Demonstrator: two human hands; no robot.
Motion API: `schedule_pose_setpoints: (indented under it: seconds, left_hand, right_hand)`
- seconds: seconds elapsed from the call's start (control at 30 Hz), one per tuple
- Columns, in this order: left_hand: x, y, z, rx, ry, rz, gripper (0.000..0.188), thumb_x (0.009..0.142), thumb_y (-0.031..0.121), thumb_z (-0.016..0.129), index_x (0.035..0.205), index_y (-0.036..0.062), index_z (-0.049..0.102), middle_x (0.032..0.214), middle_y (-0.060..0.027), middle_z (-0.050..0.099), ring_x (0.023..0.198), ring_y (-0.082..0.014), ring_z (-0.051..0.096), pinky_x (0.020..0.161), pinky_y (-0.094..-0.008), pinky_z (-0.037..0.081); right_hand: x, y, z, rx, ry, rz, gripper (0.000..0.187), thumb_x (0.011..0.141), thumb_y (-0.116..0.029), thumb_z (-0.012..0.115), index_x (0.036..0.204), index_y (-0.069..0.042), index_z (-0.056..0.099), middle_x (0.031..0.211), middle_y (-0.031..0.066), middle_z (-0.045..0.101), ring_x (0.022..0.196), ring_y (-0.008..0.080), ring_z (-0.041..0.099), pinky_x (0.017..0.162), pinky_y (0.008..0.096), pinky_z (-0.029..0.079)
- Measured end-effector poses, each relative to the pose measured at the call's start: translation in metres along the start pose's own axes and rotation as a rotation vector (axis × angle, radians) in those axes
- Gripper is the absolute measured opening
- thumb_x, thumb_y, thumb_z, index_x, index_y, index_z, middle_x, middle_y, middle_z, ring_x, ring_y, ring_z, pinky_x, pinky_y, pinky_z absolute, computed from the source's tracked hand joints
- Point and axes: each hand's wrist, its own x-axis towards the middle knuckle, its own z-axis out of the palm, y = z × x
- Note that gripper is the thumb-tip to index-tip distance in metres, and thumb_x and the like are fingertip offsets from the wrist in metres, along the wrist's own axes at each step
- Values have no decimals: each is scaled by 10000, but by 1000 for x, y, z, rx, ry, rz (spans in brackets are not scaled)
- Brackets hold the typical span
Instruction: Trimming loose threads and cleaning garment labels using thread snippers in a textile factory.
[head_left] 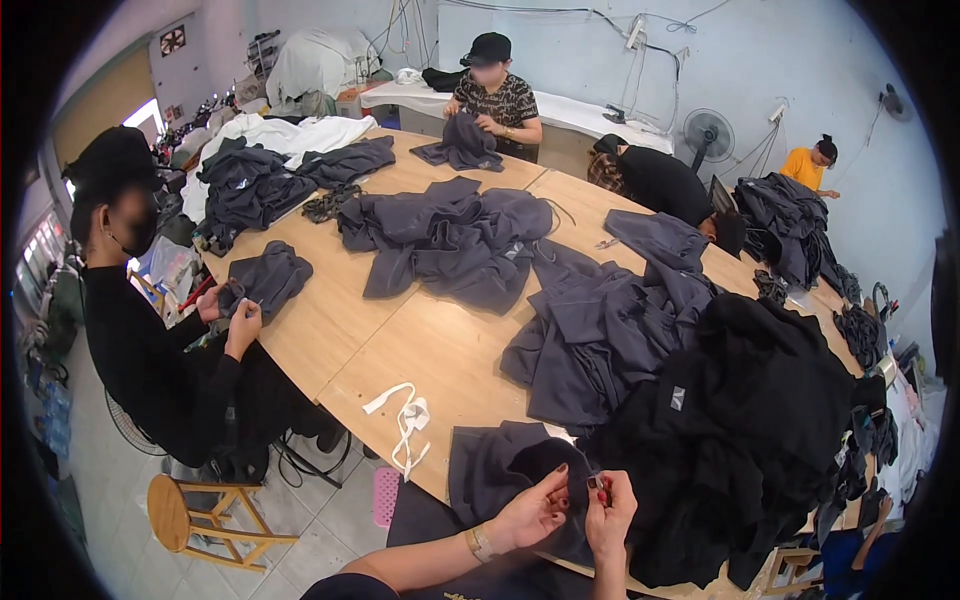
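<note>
I can't read any text; pale patch on black cloth has an illegible mark.

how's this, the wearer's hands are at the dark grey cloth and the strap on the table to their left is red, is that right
Not quite: the left hand and right hand are at the dark grey cloth, but the strap on the table to their left is white, as the head view shows.

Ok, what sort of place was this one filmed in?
Probably a garment workshop: heaped dark grey garments cover much of a large wooden table, and a co-worker in black beside it handles a similar piece.
</note>
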Motion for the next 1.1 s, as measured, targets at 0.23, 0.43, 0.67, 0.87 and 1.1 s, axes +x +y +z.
schedule_pose_setpoints:
  seconds: [0.23, 0.43, 0.67, 0.87, 1.1]
  left_hand:
    - [-10, 5, 29, 135, -91, 104, 126, 894, 227, 570, 970, 130, 596, 881, 22, 621, 764, -76, 565, 605, -203, 436]
    - [-14, 9, 29, 389, -215, 440, 178, 912, 155, 526, 1083, 109, 509, 985, -1, 597, 865, -89, 592, 668, -265, 533]
    - [-9, 10, 25, 260, -174, 557, 156, 907, 168, 538, 1049, 119, 494, 952, 8, 589, 847, -89, 594, 658, -277, 540]
    - [-6, 11, 10, -27, -213, 78, 131, 893, 218, 565, 1007, 154, 574, 916, 58, 634, 831, -75, 603, 656, -235, 502]
    - [-11, 25, 27, 322, -172, 215, 186, 885, 204, 577, 1056, 134, 556, 920, 35, 633, 794, -68, 601, 616, -233, 504]
  right_hand:
    - [-2, -3, -6, 62, -39, 51, 50, 840, -59, 540, 829, -13, 523, 640, 36, 438, 558, 117, 401, 517, 236, 334]
    - [-5, 18, -5, 252, -80, 242, 98, 893, -111, 517, 898, -15, 535, 642, -15, 419, 591, 58, 360, 517, 214, 306]
    - [2, 19, -5, 313, -160, 355, 80, 882, -55, 492, 877, 14, 532, 661, -9, 455, 617, 64, 392, 551, 203, 331]
    - [6, 1, -7, 152, -179, 229, 55, 842, -27, 497, 861, 15, 527, 631, 46, 467, 563, 104, 416, 529, 236, 356]
    - [13, -9, -14, 58, -195, 110, 64, 798, 2, 503, 853, 15, 533, 642, 74, 475, 565, 141, 452, 549, 252, 386]
